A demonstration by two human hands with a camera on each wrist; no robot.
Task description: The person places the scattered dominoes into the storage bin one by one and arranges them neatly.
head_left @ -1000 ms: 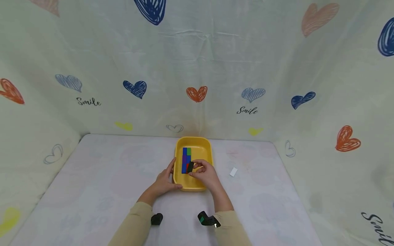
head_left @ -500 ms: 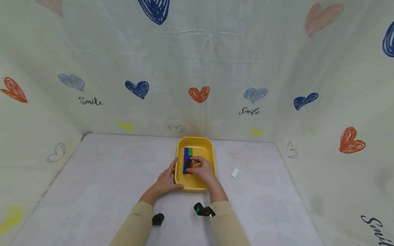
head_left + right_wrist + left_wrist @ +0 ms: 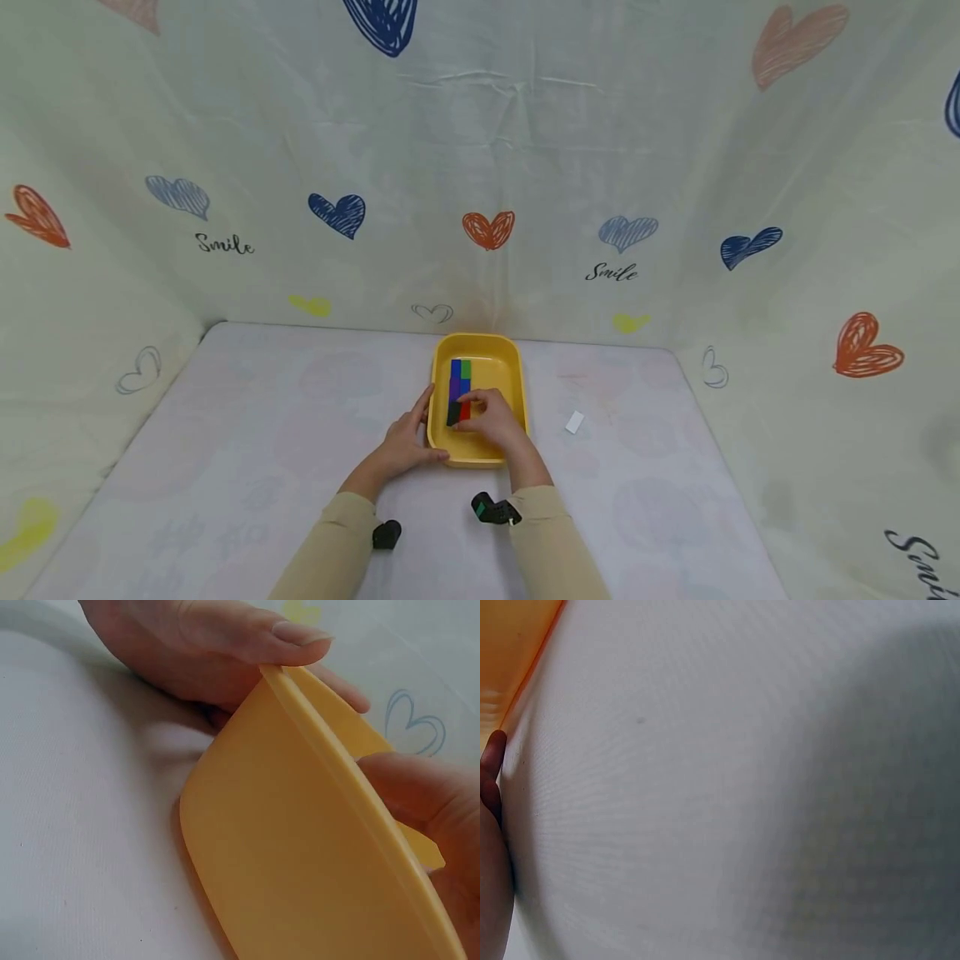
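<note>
In the head view a yellow tray stands on the table with two side-by-side columns of coloured blocks along its left half. Blue, purple and black show in the left column; green, blue and red in the right. My right hand reaches over the tray and pinches the black block between thumb and index finger at the left column's near end. My left hand holds the tray's near left corner, thumb on the front rim, fingers along the left side.
A small white block lies on the white-covered table to the right of the tray. Behind the table hangs a pale curtain printed with hearts. Black wrist cameras sit at both cuffs.
My right hand has moved left with the black block, from above the red block to the left column's near end, and set it lower. The left hand stays on the tray.
</note>
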